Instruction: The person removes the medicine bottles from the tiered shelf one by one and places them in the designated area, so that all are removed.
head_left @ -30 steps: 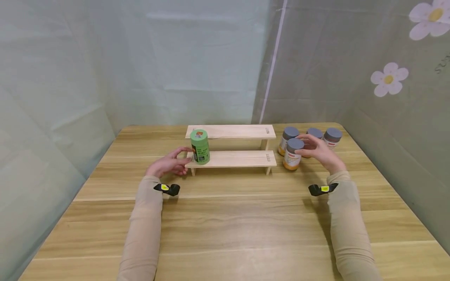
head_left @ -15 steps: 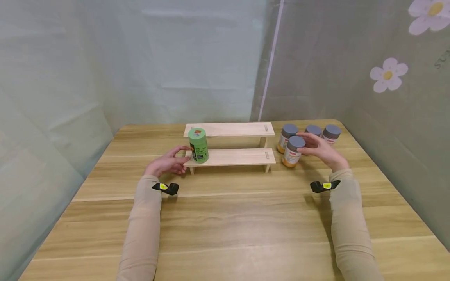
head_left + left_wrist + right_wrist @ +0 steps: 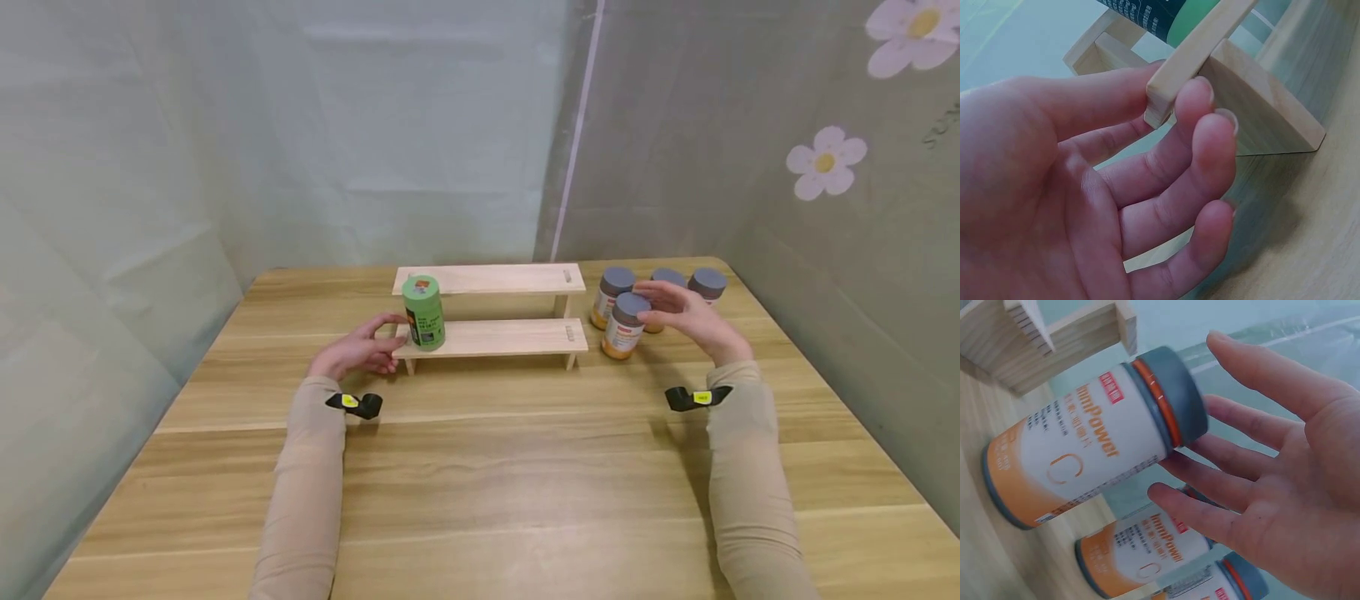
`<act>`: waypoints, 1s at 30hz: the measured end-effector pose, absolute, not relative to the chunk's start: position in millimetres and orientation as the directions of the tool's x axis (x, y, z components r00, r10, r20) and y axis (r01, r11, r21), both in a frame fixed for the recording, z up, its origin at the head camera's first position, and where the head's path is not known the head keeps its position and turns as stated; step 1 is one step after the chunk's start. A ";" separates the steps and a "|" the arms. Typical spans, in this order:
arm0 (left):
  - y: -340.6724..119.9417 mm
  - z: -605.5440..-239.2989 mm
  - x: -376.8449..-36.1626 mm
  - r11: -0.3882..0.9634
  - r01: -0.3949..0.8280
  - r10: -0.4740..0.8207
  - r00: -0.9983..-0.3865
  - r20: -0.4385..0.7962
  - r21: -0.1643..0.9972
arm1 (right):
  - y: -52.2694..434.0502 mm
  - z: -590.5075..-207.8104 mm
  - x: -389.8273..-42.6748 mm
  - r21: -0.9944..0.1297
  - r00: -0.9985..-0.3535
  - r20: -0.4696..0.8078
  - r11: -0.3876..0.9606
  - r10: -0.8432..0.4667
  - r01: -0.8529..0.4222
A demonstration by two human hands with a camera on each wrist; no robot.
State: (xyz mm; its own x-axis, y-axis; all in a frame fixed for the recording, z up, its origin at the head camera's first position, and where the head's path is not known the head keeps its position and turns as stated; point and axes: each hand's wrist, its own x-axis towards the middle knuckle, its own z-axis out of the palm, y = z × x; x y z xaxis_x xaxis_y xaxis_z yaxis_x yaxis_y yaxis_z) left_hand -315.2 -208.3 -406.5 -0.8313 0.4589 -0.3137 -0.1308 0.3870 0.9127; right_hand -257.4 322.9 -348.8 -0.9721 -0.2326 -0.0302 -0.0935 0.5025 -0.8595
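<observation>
My left hand [image 3: 356,352] is at the left end of a two-tier wooden shelf [image 3: 517,337]. In the left wrist view, its thumb and curled fingers pinch the edge of the lower board [image 3: 1188,59]. A green canister [image 3: 425,315] stands upright on that board's left end, close to my fingertips. My right hand [image 3: 697,323] is beside the front vitamin jar [image 3: 621,335], which has a grey lid and a white and orange label. In the right wrist view, thumb and fingers are spread around the lid side of this jar [image 3: 1079,444], holding nothing; fingertip contact is unclear.
Several matching jars stand behind: one [image 3: 611,307] beside the shelf, another [image 3: 667,278] partly hidden by my right hand, and one [image 3: 707,285] farther right. All stand on the wooden table [image 3: 510,492]. A curtain [image 3: 420,133] hangs behind the table.
My right hand has shifted slightly right, and its thumb has eased away from the front jar's lid. The left hand keeps its hold on the shelf. The head view has tilted slightly.
</observation>
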 end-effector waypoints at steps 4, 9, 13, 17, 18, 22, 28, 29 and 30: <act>-208.7 -406.5 -313.4 0.385 -0.127 0.462 -0.831 -0.310 0.914 | 319.3 -343.0 -255.3 -0.858 -0.974 0.016 0.498 -0.226 -0.129; -209.7 -407.5 -313.7 0.381 -0.129 0.466 -0.828 -0.311 0.915 | 314.8 -336.2 -252.7 -0.843 -0.972 0.052 0.511 -0.229 -0.165; -209.3 -408.0 -314.9 0.375 -0.129 0.471 -0.827 -0.309 0.918 | 311.0 -331.8 -250.9 -0.853 -0.977 0.056 0.499 -0.205 -0.153; -208.8 -407.4 -314.7 0.383 -0.126 0.466 -0.829 -0.309 0.915 | 306.5 -329.4 -249.1 -0.875 -0.979 0.065 0.460 -0.191 -0.147; -208.6 -407.1 -314.5 0.385 -0.123 0.466 -0.829 -0.308 0.914 | 305.2 -329.0 -248.9 -0.879 -0.979 0.067 0.452 -0.193 -0.150; -207.5 -406.3 -314.2 0.381 -0.131 0.461 -0.831 -0.311 0.915 | 299.9 -326.7 -248.8 -0.880 -0.971 0.097 0.437 -0.220 -0.187; -206.5 -406.6 -315.4 0.365 -0.134 0.469 -0.828 -0.306 0.921 | 292.4 -327.0 -250.5 -0.887 -0.966 0.129 0.410 -0.225 -0.213; -206.3 -406.7 -315.3 0.366 -0.134 0.468 -0.829 -0.307 0.921 | 291.4 -327.6 -250.7 -0.887 -0.963 0.138 0.404 -0.233 -0.225; -206.3 -406.8 -315.2 0.367 -0.135 0.467 -0.829 -0.307 0.920 | 290.4 -328.2 -250.8 -0.887 -0.958 0.149 0.395 -0.243 -0.239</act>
State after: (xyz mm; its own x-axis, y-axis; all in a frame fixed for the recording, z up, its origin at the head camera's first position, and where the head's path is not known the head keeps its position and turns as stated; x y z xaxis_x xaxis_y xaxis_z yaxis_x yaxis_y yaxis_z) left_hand -315.2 -206.3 -406.8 -0.8293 0.4667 -0.3074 -0.1347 0.3670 0.9204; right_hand -250.8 290.4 -328.2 -0.9584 -0.2432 0.1495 -0.2386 0.3949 -0.8872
